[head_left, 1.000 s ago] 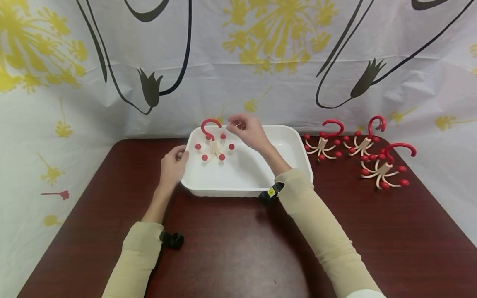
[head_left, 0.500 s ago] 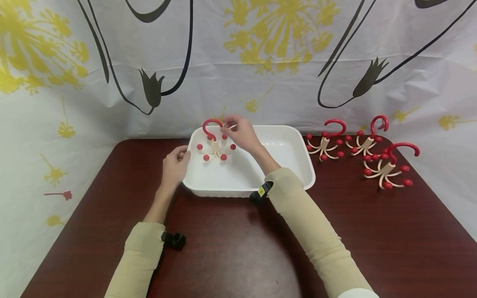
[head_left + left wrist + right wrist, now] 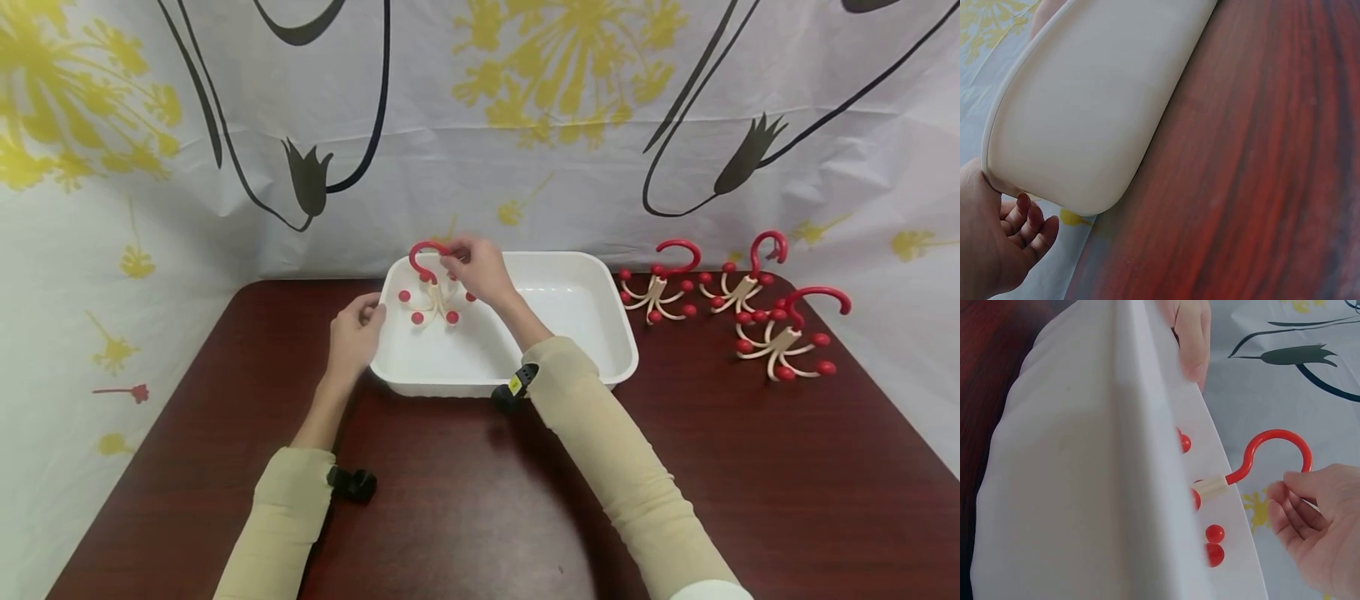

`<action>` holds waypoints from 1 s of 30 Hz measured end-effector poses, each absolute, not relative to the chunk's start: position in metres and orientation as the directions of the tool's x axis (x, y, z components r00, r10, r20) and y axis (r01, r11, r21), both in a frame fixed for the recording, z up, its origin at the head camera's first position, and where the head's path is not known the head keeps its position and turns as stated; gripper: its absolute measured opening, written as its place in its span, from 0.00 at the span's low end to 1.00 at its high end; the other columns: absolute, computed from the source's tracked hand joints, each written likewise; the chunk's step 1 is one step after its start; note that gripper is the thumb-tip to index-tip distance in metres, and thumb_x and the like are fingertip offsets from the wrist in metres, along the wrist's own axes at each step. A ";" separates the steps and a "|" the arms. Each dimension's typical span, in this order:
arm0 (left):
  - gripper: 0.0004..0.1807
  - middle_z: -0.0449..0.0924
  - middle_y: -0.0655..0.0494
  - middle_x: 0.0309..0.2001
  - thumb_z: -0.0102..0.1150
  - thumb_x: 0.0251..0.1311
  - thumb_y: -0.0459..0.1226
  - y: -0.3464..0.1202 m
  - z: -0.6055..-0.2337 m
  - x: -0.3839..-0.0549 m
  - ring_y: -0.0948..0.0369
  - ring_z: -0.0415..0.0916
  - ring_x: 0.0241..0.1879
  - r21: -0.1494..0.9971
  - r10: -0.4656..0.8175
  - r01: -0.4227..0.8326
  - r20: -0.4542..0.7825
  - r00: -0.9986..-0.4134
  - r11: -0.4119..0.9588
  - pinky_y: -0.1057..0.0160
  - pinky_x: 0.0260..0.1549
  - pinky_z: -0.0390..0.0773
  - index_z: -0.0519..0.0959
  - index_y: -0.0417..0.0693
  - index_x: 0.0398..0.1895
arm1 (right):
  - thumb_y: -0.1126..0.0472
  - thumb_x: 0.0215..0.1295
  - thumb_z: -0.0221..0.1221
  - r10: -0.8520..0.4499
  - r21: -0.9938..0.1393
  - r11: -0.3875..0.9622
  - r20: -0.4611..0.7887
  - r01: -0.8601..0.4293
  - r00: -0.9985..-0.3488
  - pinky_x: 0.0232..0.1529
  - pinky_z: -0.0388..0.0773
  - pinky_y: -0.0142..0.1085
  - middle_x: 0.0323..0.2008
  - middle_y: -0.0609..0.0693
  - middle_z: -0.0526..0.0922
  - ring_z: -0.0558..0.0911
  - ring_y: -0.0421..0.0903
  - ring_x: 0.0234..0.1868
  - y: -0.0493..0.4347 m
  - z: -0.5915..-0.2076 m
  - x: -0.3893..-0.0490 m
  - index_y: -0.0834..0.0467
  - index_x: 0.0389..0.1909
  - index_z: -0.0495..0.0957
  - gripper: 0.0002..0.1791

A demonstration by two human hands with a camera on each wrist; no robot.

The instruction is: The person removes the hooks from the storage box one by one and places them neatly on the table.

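A hanger (image 3: 433, 292) with a red hook, a pale wooden stem and several curved cream arms tipped with red balls stands in the left part of the white tray (image 3: 517, 358). My right hand (image 3: 483, 271) pinches the free end of that red hook (image 3: 1279, 434) between thumb and fingertips; the tray wall hides most of the arms in the right wrist view. At the tray's left end, my left hand (image 3: 354, 337) holds the rim, its fingers (image 3: 1040, 240) curled below the edge in the left wrist view.
Three similar hangers, one near the tray (image 3: 655, 290), one behind (image 3: 741, 290) and one in front (image 3: 783, 340), stand close together on the right of the dark red-brown table (image 3: 450, 500). A white patterned curtain (image 3: 420, 150) hangs behind the table.
My right hand has moved left from beside the hook to its end, and its fingers now pinch it. The left hand stays on the tray's rim.
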State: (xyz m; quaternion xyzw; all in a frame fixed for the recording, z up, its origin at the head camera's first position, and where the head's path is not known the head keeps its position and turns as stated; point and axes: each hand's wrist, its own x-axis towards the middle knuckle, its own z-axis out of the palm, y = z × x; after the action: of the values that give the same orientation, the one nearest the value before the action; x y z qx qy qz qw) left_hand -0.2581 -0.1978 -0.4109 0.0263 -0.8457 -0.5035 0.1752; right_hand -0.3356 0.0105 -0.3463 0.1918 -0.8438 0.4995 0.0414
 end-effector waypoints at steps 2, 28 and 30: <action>0.19 0.79 0.40 0.37 0.53 0.72 0.37 -0.198 -0.411 -0.258 0.50 0.76 0.36 0.859 -0.222 0.133 0.273 -0.936 0.494 0.63 0.34 0.73 0.79 0.35 0.59 | 0.66 0.70 0.62 -0.274 -0.837 0.419 0.254 -0.353 -0.928 0.40 0.81 0.35 0.41 0.59 0.85 0.84 0.51 0.37 0.010 -0.346 -0.335 0.67 0.48 0.82 0.10; 0.19 0.80 0.41 0.39 0.52 0.73 0.38 -0.196 -0.409 -0.256 0.51 0.77 0.38 0.863 -0.228 0.102 0.242 -0.943 0.496 0.63 0.36 0.75 0.78 0.37 0.61 | 0.64 0.68 0.64 -0.179 -0.939 0.157 0.279 -0.307 -0.943 0.47 0.82 0.43 0.36 0.58 0.85 0.85 0.55 0.38 0.026 -0.322 -0.322 0.66 0.47 0.83 0.11; 0.19 0.80 0.41 0.39 0.52 0.73 0.38 -0.197 -0.409 -0.256 0.51 0.78 0.38 0.862 -0.225 0.107 0.247 -0.943 0.496 0.62 0.36 0.75 0.78 0.37 0.61 | 0.64 0.68 0.64 -0.179 -0.936 0.139 0.298 -0.324 -0.938 0.47 0.82 0.42 0.36 0.58 0.85 0.85 0.51 0.36 0.029 -0.319 -0.320 0.66 0.48 0.83 0.11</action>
State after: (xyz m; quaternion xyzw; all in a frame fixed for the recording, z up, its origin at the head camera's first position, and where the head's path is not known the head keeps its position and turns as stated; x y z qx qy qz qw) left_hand -0.2560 -0.1965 -0.4095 0.0347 -0.8489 -0.5008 0.1658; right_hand -0.3199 0.0294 -0.3195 0.1670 -0.7526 0.6343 0.0572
